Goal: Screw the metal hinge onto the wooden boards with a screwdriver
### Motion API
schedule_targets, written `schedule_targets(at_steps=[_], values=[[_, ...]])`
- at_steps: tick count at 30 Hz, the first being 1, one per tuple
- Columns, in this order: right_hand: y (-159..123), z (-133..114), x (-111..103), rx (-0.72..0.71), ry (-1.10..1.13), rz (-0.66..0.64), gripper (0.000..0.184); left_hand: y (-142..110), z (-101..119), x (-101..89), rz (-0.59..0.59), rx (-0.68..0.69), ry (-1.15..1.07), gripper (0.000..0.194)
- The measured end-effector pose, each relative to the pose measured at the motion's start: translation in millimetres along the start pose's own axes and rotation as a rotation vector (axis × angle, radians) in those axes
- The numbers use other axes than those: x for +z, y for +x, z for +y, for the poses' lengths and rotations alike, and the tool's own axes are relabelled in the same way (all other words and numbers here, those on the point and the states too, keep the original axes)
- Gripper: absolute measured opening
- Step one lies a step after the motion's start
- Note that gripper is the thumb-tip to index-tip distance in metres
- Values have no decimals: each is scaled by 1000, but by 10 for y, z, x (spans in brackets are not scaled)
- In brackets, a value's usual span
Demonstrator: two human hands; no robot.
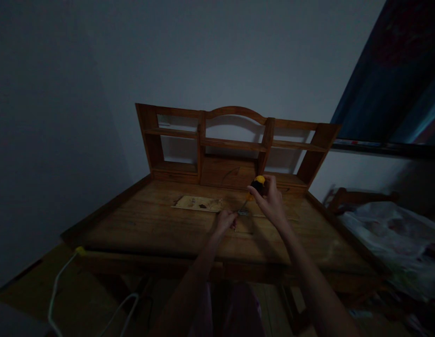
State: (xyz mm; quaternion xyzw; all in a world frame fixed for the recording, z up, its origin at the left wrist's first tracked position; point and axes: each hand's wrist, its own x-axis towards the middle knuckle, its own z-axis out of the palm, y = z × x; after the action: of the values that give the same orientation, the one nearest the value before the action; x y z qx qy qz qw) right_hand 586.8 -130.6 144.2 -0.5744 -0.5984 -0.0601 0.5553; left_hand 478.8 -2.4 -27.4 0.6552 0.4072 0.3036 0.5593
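Landmark for all places: the small metal piece (243, 212) on the desk (147, 229).

Right hand (273, 201): my thumb and fingers are closed about the yellow-and-black handle of the screwdriver (257, 186), thumb on its left side, above and right of the landmark. The screwdriver's long axis slants, handle up and right, shaft running down and left to the metal piece. The tip appears to meet it; contact is too dim to confirm.

Left hand (224, 221): just left of the landmark and nearer to it than my right. Fingers curled low at its left end; whether they are clamped on it or only beside it, I cannot tell. The metal piece lies right of these fingers, its long axis roughly left to right.

Surroundings: a flat pale board (192, 203) with dark marks lies left of the landmark, beyond my left hand. A thin strip (293, 219) lies right of it. The wooden shelf unit (228, 171) stands behind it, at the back of the desk.

Writing: no brand or label legible; the board's marks cannot be resolved as letters.
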Motion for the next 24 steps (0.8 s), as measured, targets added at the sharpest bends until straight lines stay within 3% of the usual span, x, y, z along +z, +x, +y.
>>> schedule_targets(at_steps=[24], values=[[-40, 27, 18, 1, 8, 22, 51, -62, 33, -2, 16, 24, 25, 36]])
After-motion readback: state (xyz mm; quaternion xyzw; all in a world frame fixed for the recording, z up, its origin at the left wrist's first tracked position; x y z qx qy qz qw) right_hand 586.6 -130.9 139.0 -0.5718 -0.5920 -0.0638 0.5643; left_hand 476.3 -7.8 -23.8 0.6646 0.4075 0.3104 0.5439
